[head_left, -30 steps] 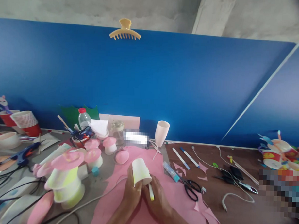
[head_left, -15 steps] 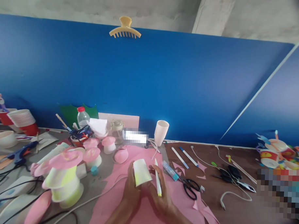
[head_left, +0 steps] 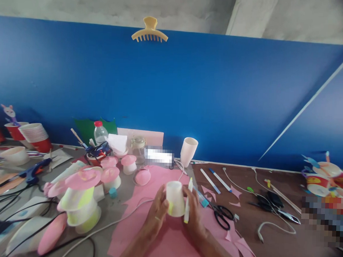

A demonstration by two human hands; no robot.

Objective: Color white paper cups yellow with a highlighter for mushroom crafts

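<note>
At the far left edge of the bench, a stack of red cups [head_left: 36, 137] stands against the blue partition [head_left: 172, 94], and a blue glue gun [head_left: 35, 171] lies nearer in, its cable trailing toward the near edge. Just right of it stands a finished piece: a cup tower with a pink cap [head_left: 80, 200], streaked yellow-green down its side. Behind it, toward the back edge, three small pink-capped mushrooms [head_left: 112, 173] sit close together, and a loose pink cap [head_left: 143, 177] rests on the back edge of the pink paper sheet [head_left: 167, 241] that covers the middle of the bench.

Over that sheet, near the bench's front edge, the left hand [head_left: 157, 214] is closed around a white paper cup [head_left: 175, 199] turned rim down, fingers on its left wall. A small yellow-green patch shows low on the cup's left side; the rest of its wall looks bare white, so the colouring seems barely begun compared with the tower at left. The right hand [head_left: 195, 215] touches the cup's right side and is closed on a yellow-green marker [head_left: 188, 200], held upright with its coloured end down, just beside the cup wall and not clearly touching it.

Right of the hands, black scissors [head_left: 221, 216] lie at the sheet's edge among pink offcuts. An unused white cup [head_left: 188, 151] stands at the back edge. Two pens [head_left: 214, 180] and cables lie farther right.
</note>
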